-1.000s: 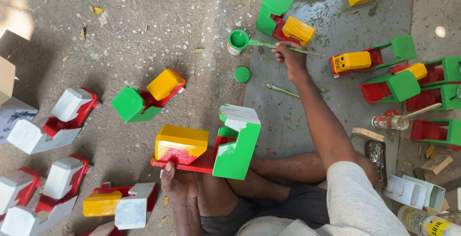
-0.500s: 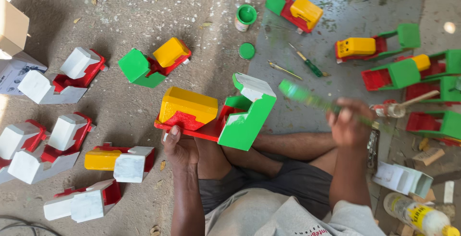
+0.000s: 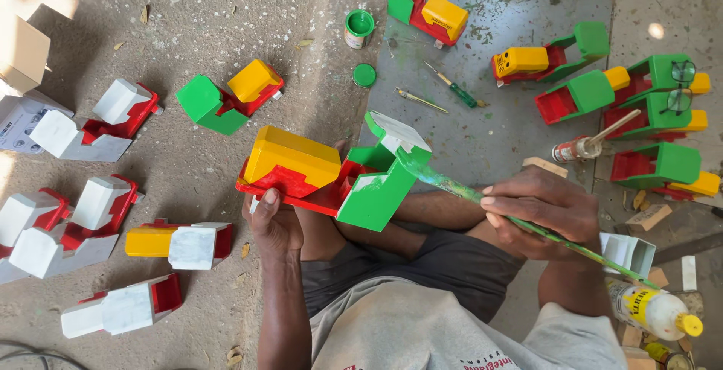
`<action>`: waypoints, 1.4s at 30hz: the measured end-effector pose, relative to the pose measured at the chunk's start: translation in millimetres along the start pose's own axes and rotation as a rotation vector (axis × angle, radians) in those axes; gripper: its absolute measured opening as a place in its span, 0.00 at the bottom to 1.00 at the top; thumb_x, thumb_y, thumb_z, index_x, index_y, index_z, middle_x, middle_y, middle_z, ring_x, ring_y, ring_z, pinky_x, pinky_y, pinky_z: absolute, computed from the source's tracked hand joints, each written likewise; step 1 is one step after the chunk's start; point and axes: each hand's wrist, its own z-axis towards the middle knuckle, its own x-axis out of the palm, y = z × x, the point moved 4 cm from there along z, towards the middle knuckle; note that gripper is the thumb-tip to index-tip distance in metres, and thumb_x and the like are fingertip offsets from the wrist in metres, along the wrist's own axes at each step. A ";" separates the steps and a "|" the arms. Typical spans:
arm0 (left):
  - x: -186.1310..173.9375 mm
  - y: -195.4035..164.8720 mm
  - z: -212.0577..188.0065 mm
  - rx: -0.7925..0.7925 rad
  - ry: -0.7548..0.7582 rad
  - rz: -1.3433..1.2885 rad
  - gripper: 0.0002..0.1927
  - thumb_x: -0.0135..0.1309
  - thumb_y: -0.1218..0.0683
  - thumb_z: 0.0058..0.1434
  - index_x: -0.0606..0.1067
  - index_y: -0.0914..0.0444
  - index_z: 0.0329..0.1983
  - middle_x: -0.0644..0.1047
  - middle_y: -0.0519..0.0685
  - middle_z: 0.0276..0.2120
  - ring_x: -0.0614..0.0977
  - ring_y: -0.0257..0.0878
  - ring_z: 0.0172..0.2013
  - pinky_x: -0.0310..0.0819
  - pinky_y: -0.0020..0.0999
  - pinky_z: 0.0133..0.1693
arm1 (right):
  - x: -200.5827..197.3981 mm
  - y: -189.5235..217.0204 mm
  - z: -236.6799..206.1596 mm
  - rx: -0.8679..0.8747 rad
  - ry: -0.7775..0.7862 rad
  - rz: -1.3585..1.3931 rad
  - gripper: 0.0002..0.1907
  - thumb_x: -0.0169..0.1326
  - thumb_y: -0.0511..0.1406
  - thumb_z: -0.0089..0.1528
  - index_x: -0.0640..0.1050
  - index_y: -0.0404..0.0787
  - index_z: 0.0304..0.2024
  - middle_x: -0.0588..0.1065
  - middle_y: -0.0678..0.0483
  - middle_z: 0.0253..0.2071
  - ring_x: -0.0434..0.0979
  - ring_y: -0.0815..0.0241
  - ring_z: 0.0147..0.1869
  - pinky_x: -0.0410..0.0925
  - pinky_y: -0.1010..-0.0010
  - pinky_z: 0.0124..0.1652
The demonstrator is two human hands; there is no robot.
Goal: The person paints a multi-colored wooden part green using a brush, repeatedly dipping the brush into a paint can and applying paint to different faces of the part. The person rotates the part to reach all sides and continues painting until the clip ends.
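Note:
I sit on the ground with a wooden toy truck (image 3: 324, 174) resting on my knee. It has a yellow block, a red body and a partly white, partly green end piece. My left hand (image 3: 273, 219) grips the truck's red underside from below. My right hand (image 3: 544, 208) holds a long green-stained paintbrush (image 3: 482, 198), whose bristle end touches the green end piece by its white top. A small open tin of green paint (image 3: 358, 28) and its green lid (image 3: 364, 75) stand farther away on the ground.
Several similar toy trucks lie around: white-and-red ones (image 3: 90, 125) to the left, finished green, red and yellow ones (image 3: 595, 88) to the right. A screwdriver (image 3: 454, 88), a spare brush (image 3: 422, 100), a glue bottle (image 3: 654, 311) and spectacles (image 3: 681, 85) lie nearby.
My right hand has brought the brush back from the paint tin and laid its tip on the truck's end piece. My left hand has kept hold of the truck.

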 end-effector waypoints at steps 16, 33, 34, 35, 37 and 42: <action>13.7 -0.3 -9.6 -0.027 0.017 0.047 0.40 0.66 0.52 0.54 0.66 0.73 0.66 0.75 0.55 0.56 0.77 0.46 0.59 0.69 0.45 0.65 | -31.1 19.5 -9.1 -0.022 0.031 -0.037 0.15 0.64 0.25 0.53 0.80 0.38 0.43 0.79 0.51 0.40 0.82 0.59 0.39 0.73 0.68 0.37; 14.8 8.2 -10.1 -0.084 0.031 -0.018 0.34 0.61 0.56 0.55 0.67 0.73 0.64 0.77 0.57 0.55 0.79 0.47 0.57 0.70 0.45 0.64 | -35.9 16.0 -26.1 -0.022 -0.006 -0.081 0.16 0.65 0.26 0.53 0.81 0.38 0.44 0.80 0.50 0.40 0.83 0.58 0.39 0.74 0.68 0.36; 14.9 9.1 -11.1 -0.084 0.033 -0.020 0.34 0.61 0.56 0.56 0.67 0.73 0.64 0.77 0.58 0.55 0.79 0.47 0.57 0.70 0.45 0.64 | -33.2 15.1 -25.6 -0.017 -0.007 -0.078 0.15 0.65 0.26 0.54 0.81 0.39 0.44 0.80 0.51 0.40 0.84 0.58 0.40 0.74 0.68 0.37; 14.9 9.5 -12.2 -0.082 0.034 -0.022 0.33 0.61 0.56 0.56 0.67 0.74 0.64 0.77 0.58 0.55 0.79 0.47 0.57 0.70 0.46 0.65 | -32.2 14.4 -24.7 -0.015 -0.007 -0.074 0.15 0.65 0.26 0.54 0.81 0.39 0.44 0.80 0.51 0.40 0.84 0.58 0.40 0.75 0.68 0.37; 14.7 9.7 -13.1 -0.077 0.033 -0.024 0.33 0.61 0.56 0.57 0.67 0.74 0.63 0.77 0.58 0.55 0.79 0.47 0.57 0.70 0.46 0.65 | -28.9 12.9 -22.5 -0.013 0.021 -0.122 0.15 0.66 0.27 0.53 0.81 0.39 0.43 0.81 0.51 0.39 0.83 0.58 0.39 0.74 0.68 0.37; 12.5 7.9 -12.0 -0.078 0.044 0.003 0.33 0.61 0.55 0.55 0.68 0.73 0.63 0.77 0.57 0.55 0.79 0.46 0.56 0.70 0.43 0.63 | -36.8 17.5 -27.9 0.030 0.007 -0.132 0.15 0.65 0.27 0.53 0.81 0.38 0.43 0.80 0.50 0.39 0.83 0.57 0.39 0.74 0.68 0.38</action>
